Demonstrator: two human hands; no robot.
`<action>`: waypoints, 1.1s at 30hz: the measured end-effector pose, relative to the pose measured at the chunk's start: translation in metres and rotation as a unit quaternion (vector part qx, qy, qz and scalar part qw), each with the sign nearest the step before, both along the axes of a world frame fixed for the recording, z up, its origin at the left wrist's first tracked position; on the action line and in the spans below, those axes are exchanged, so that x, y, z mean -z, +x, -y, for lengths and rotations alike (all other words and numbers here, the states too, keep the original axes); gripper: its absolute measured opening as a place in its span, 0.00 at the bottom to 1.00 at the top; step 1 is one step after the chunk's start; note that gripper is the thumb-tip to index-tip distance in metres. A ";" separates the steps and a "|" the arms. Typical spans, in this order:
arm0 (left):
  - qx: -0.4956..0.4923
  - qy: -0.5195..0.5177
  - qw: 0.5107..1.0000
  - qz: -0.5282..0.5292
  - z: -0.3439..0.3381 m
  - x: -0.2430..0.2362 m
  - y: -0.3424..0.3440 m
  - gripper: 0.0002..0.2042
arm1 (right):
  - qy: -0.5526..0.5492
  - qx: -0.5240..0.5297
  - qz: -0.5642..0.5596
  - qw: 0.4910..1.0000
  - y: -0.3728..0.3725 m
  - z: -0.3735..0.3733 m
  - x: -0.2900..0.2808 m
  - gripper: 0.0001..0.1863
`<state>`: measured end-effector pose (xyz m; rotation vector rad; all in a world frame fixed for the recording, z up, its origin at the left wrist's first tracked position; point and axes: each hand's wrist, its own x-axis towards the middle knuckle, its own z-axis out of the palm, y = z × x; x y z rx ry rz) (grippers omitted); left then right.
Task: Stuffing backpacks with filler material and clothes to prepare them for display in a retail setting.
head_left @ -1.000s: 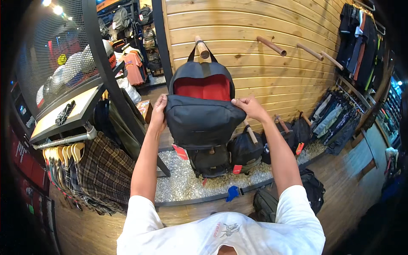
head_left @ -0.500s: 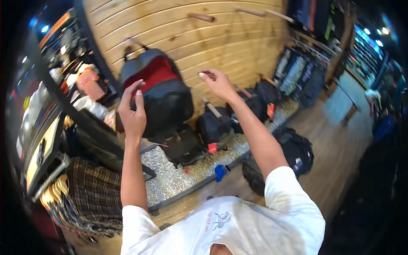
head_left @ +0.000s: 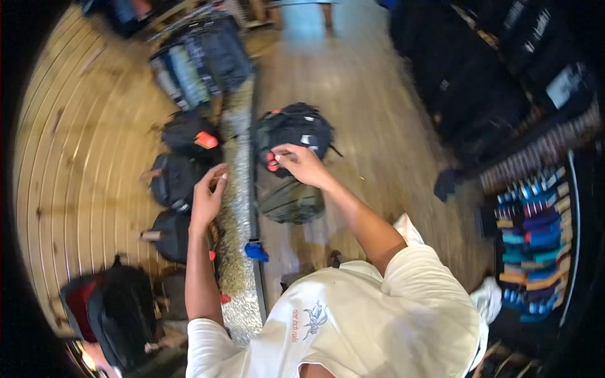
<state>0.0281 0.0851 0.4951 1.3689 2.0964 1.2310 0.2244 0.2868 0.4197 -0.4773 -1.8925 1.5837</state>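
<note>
My left hand (head_left: 208,196) hangs in the air in front of a row of dark backpacks, its fingers loosely bent and the thumb apart. Nothing shows in it. Against the wood wall beside it is a black backpack (head_left: 174,181). My right hand (head_left: 304,165) hovers over a black backpack (head_left: 296,124) on the floor, fingers half curled and holding nothing I can see. A small red item (head_left: 272,162) shows right at its fingertips; whether they touch it I cannot tell. Below that hand lies an olive-green bag (head_left: 293,203).
A pebbled strip (head_left: 238,208) with a dark edge runs beside the wood-panelled wall (head_left: 75,164). On its edge lies a blue item (head_left: 256,251). A red-and-black backpack (head_left: 120,312) hangs at lower left. At right are dark garments (head_left: 466,75) and a rack of folded colourful items (head_left: 532,246).
My view has swung to the right, so the wall and hanging backpack now sit at the left. Both hands have come closer together, and the right one is now over the floor backpack.
</note>
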 end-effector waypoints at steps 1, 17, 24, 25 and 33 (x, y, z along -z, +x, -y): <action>0.026 -0.040 0.999 0.022 -0.027 0.020 0.013 0.15 | -0.006 0.034 0.031 0.999 0.034 -0.013 0.013 0.17; 0.420 -0.248 0.857 0.164 -0.349 0.281 0.183 0.17 | -0.202 0.463 0.289 0.813 0.334 -0.067 0.218 0.16; 0.581 -0.258 0.754 0.165 -0.355 0.349 0.310 0.16 | -0.232 0.595 0.527 0.560 0.460 0.148 0.329 0.16; 0.603 -0.259 0.734 0.175 -0.349 0.360 0.314 0.16 | -0.320 0.609 0.519 0.506 0.463 0.176 0.327 0.20; 0.643 -0.283 0.708 0.071 -0.257 0.407 0.407 0.15 | -0.519 0.604 0.495 0.347 0.532 0.414 0.381 0.49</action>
